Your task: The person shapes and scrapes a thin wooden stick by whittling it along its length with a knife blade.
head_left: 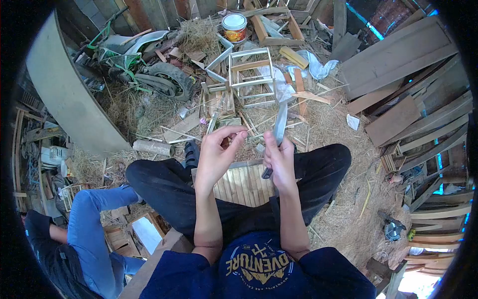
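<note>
My right hand [280, 160] is wrapped round the dark handle of a knife [281, 122], whose broad blade points up and away from me. Beside it, my left hand [219, 152] has its thumb and forefinger pinched together near the blade; anything between them is too small to make out. Below both hands, a panel of pale slats [241, 185], bamboo by its look, lies between my bent legs. Thin split sticks [249, 124] are scattered on the ground beyond my hands.
A pale wooden frame [251, 83], a paint bucket [234, 28] and a dirt bike [149, 74] stand ahead. Planks [398, 60] lean at right, near a circular saw [393, 230]. A person in jeans [92, 224] sits at left, below a large board [69, 89].
</note>
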Available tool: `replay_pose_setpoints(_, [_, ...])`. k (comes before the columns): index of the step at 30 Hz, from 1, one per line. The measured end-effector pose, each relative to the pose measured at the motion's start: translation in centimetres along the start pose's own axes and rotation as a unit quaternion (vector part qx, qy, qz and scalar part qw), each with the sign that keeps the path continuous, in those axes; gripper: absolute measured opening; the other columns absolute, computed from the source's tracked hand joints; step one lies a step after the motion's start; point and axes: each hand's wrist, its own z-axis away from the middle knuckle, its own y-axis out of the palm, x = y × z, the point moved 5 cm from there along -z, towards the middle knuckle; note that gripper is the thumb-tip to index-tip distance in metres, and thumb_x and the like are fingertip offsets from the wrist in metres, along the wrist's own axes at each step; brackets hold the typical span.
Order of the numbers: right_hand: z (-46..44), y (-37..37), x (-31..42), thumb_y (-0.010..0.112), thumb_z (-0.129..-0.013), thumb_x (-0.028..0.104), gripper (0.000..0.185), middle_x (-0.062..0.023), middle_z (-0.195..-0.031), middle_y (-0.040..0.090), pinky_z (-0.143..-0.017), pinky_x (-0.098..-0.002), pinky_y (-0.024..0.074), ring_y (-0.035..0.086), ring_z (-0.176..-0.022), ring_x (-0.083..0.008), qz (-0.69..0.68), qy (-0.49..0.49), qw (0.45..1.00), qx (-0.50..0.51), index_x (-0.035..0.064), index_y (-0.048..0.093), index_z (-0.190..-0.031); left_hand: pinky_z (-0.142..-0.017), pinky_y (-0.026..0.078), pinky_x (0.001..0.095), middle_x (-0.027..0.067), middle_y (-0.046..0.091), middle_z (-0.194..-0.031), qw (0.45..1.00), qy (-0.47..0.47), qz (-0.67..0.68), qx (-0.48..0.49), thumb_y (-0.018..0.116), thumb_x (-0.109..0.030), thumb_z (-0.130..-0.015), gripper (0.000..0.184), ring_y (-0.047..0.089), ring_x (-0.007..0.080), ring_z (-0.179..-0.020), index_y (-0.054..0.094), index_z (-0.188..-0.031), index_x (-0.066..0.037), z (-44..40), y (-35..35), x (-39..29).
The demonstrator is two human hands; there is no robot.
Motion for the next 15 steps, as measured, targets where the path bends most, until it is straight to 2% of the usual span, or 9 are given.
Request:
replay_pose_setpoints(2, [-0.1,0.1,0.5,0.067,-0.096,0.031,0.028,0.0089,-0.065,0.043,-0.043,-0.0186,0.0273,0.036,-0.048,-0.0007,0.122,-0.071,0.989,-0.051,0.0086,0.053,-0.103,-0.049,0.033,0.0227,-0.0022,0.059,-0.066,1.0,-0.001,0.03,-0.009,0.067,-0.015,-0.094,0.018,0.043,0.0029,-0.055,0.072,-0.103,-0.001,0.1,0.1,0.1])
replay_pose_setpoints(5, [0.6,1.3,1.3,0.063,-0.099,0.032,0.025,0.0091,-0.061,0.036,-0.042,-0.0183,0.0253,0.031,-0.046,-0.0008,0.021,-0.033,0.998,-0.053,0.0082,0.055,-0.096,-0.049,0.032,0.0228,-0.0027,0.055,-0.063,0.999,-0.026,0.029,-0.001,0.066,-0.014,-0.094,0.018,0.041,0.0021,-0.056,0.071,-0.102,0.001,0.0,-0.2,0.6])
replay_pose_setpoints(8, [0.6,1.3,0.6,0.054,-0.102,0.04,0.035,0.0085,-0.057,0.03,-0.041,-0.0195,0.0257,0.028,-0.045,-0.0026,-0.13,0.025,0.99,0.046,0.0057,0.059,-0.099,-0.049,0.032,0.0229,-0.0032,0.053,-0.062,0.999,-0.03,0.012,-0.004,0.065,-0.014,-0.095,0.018,0.041,0.0018,-0.057,0.07,-0.1,0.002,0.2,-0.3,0.4])
replay_pose_setpoints(9, [0.7,1.8,0.5,0.05,-0.103,0.043,0.039,0.0081,-0.057,0.028,-0.041,-0.0199,0.0253,0.027,-0.044,-0.0032,-0.287,0.078,0.947,0.12,0.005,0.06,-0.103,-0.049,0.032,0.023,-0.0034,0.053,-0.062,1.0,-0.027,0.009,-0.005,0.065,-0.014,-0.095,0.018,0.041,0.0018,-0.057,0.07,-0.1,0.003,0.1,-0.4,0.4])
replay_pose_setpoints(10, [0.8,2.3,0.7,0.047,-0.103,0.045,0.043,0.0077,-0.056,0.027,-0.041,-0.0203,0.025,0.026,-0.044,-0.0037,-0.435,0.129,0.871,0.191,0.0044,0.061,-0.106,-0.05,0.032,0.0232,-0.0035,0.052,-0.061,1.0,-0.024,0.006,-0.008,0.065,-0.014,-0.095,0.018,0.041,0.0019,-0.057,0.07,-0.1,0.003,0.1,-0.4,0.4])
replay_pose_setpoints(11, [1.0,2.8,1.0,0.043,-0.104,0.047,0.047,0.0073,-0.055,0.025,-0.04,-0.0207,0.0246,0.025,-0.043,-0.0042,-0.567,0.177,0.764,0.253,0.0038,0.062,-0.11,-0.05,0.032,0.0233,-0.0037,0.052,-0.061,1.0,-0.022,0.003,-0.01,0.065,-0.014,-0.095,0.018,0.04,0.002,-0.057,0.07,-0.1,0.003,0.1,-0.5,0.4])
replay_pose_setpoints(12, [0.7,3.0,0.8,0.039,-0.104,0.05,0.052,0.0066,-0.054,0.023,-0.04,-0.0214,0.0232,0.025,-0.043,-0.0048,-0.613,0.205,0.712,0.275,0.0056,0.061,-0.119,-0.05,0.032,0.0234,-0.0037,0.052,-0.061,1.0,-0.027,0.008,-0.013,0.064,-0.014,-0.095,0.018,0.041,0.0021,-0.057,0.07,-0.1,0.003,0.1,-0.5,0.5])
replay_pose_setpoints(15, [0.1,2.3,-0.7,0.04,-0.105,0.048,0.046,0.007,-0.054,0.023,-0.04,-0.0214,0.0228,0.025,-0.044,-0.0047,-0.453,0.147,0.862,0.172,0.0081,0.061,-0.116,-0.05,0.033,0.0236,-0.0033,0.052,-0.061,0.999,-0.033,0.006,-0.011,0.065,-0.015,-0.095,0.018,0.041,0.0025,-0.057,0.07,-0.1,0.002,0.1,-0.4,0.8])
